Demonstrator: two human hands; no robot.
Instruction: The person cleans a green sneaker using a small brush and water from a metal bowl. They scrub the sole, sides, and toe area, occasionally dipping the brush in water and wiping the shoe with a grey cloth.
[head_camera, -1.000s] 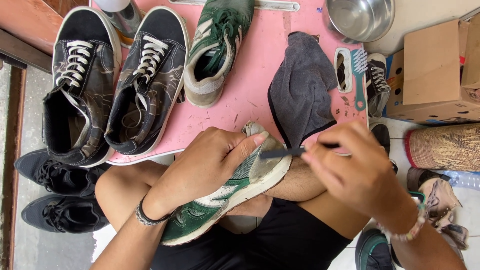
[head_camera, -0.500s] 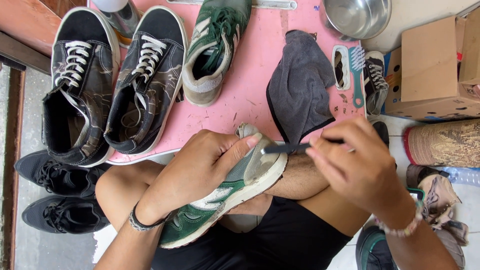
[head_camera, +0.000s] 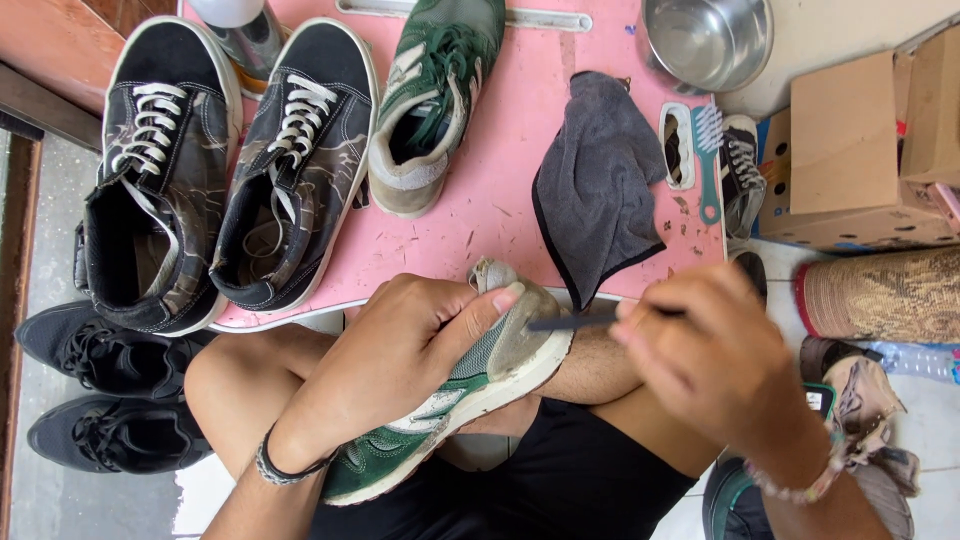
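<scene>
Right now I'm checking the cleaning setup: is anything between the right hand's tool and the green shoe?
Nothing visible. The right hand holds a thin dark tool whose tip already meets the toe of the green shoe, which the left hand grips. The grey cloth lies apart on the pink table.

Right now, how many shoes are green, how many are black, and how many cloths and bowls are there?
Green shoes: 2, one in the left hand at, one on the pink table at
Black shoes: 4
Grey cloth: 1
Metal bowl: 1
Total: 8
</scene>
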